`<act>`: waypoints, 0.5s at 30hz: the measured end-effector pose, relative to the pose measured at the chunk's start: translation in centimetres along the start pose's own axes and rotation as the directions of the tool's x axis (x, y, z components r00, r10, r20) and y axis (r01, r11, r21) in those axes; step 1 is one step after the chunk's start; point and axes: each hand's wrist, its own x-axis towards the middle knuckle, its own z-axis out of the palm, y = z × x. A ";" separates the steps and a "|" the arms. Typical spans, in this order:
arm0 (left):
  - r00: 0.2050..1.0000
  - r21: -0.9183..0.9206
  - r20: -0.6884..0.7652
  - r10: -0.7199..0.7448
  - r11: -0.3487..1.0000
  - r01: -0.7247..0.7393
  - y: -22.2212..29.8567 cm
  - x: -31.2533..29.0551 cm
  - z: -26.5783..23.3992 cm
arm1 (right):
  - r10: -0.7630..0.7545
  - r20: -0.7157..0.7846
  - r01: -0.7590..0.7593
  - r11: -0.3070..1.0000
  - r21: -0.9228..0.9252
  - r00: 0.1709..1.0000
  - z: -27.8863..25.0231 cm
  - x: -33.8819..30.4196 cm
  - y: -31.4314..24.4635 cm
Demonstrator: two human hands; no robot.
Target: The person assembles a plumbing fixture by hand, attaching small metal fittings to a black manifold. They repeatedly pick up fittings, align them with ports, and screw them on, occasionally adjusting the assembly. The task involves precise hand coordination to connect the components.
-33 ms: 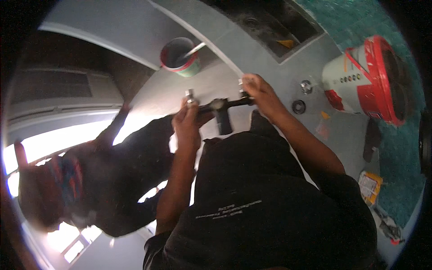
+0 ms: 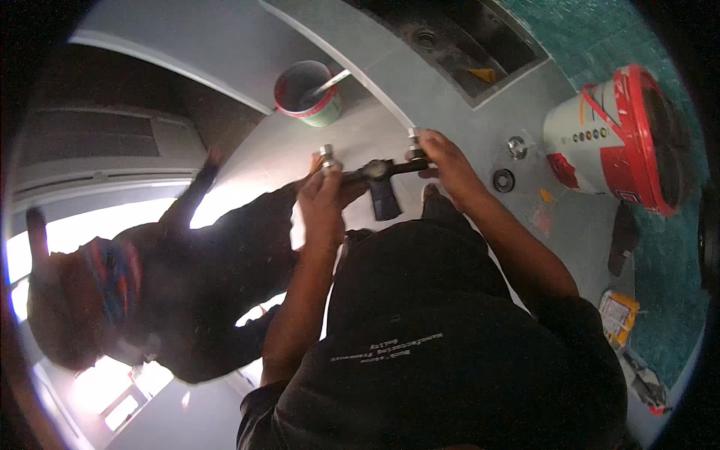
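Observation:
A black mixer tap (image 2: 384,199), as far as its shape shows, hangs level between my two hands, with a flat block at its middle. A metal fitting (image 2: 328,157) stands up at its left end, and a second metal fitting (image 2: 415,142) at its right end. My left hand (image 2: 322,214) is closed round the left end, just below the fitting. At the other end my right hand (image 2: 450,169) grips the bar, fingers curled by the fitting. Parts of the bar are hidden by my fingers.
Beyond the tap stands an open bucket (image 2: 319,112) with a stick in it. A dark sink (image 2: 517,56) is set in the grey counter at upper right. Rightward are a red-and-white bucket (image 2: 577,142), a black ring (image 2: 503,180) and a yellow packet (image 2: 619,315). Another person (image 2: 202,277) is at left.
My hands and the tap sit slightly further right in the view, and the surroundings have shifted a little too. Both hands keep their hold.

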 end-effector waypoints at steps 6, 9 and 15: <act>0.999 -0.031 0.039 -0.017 0.999 0.018 -0.6 2.1 2.0 | 0.059 0.064 -0.084 0.856 0.511 0.996 -0.8 0.5 3.3; 0.997 0.023 0.051 -0.051 0.999 0.049 -0.6 2.2 2.7 | -0.036 0.088 -0.023 0.809 0.588 0.995 -1.9 0.3 4.4; 0.995 0.032 0.077 -0.069 0.997 0.067 -0.4 1.8 3.8 | -0.070 0.109 -0.013 0.784 0.621 0.992 -3.1 0.2 5.3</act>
